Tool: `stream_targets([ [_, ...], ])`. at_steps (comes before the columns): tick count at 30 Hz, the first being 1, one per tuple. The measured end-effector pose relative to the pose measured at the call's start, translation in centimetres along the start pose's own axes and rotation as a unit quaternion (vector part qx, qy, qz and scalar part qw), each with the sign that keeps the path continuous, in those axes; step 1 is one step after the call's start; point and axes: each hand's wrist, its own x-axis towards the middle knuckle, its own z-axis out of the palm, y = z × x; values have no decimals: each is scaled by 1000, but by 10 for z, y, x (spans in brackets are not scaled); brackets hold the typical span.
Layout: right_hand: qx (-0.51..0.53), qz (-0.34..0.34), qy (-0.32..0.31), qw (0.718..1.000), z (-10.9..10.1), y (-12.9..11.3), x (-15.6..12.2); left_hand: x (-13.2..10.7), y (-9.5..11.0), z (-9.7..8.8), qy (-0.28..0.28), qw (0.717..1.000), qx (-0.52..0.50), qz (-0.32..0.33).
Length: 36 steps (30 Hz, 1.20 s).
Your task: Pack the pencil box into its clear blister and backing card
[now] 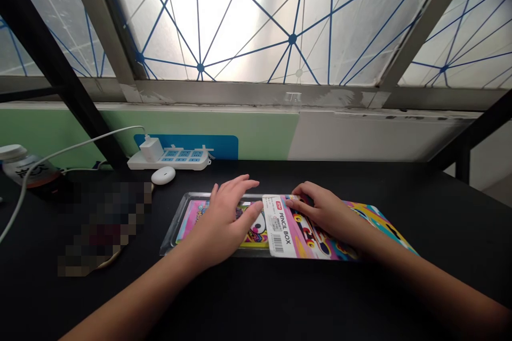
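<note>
A flat clear plastic tray [170, 234] lies on the black desk with a colourful pencil box [191, 214] in it. Over the tray's right part extends a bright printed card [320, 240], whose white label reads "PENCIL BOX". My left hand [228, 218] is above the pencil box, fingers apart and partly hiding it; whether it touches the box I cannot tell. At the card's far edge, near the label, my right hand [318, 208] has its fingers curled and holds the card. My right forearm covers part of the card.
A white power strip [182, 159] with a plugged-in charger [151, 149] sits against the wall. Near it is a small white round-edged case [163, 175]. A blurred-out object [108, 229] lies at left, by a white-capped bottle [28, 168] and a white cable [80, 142].
</note>
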Motion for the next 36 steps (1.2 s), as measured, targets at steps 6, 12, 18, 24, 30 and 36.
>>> stream_targets([
  [6,-13,13,-27,999,-15,16,4,13,-25,-33,105,989,-100,-23],
  [12,41,39,-157,986,-42,32,5,21,-47,-30,162,965,-199,-51],
  [18,-3,19,-157,987,-48,31,6,16,-39,-19,172,950,-258,-34],
  [24,-27,-24,-169,985,-28,-10,24,18,-41,-22,209,903,-372,-56],
  [30,-95,-120,-152,977,13,-87,51,18,-41,-25,206,887,-409,-57],
  [36,-134,-188,-87,969,40,-120,57,21,-44,-34,208,910,-348,-84],
])
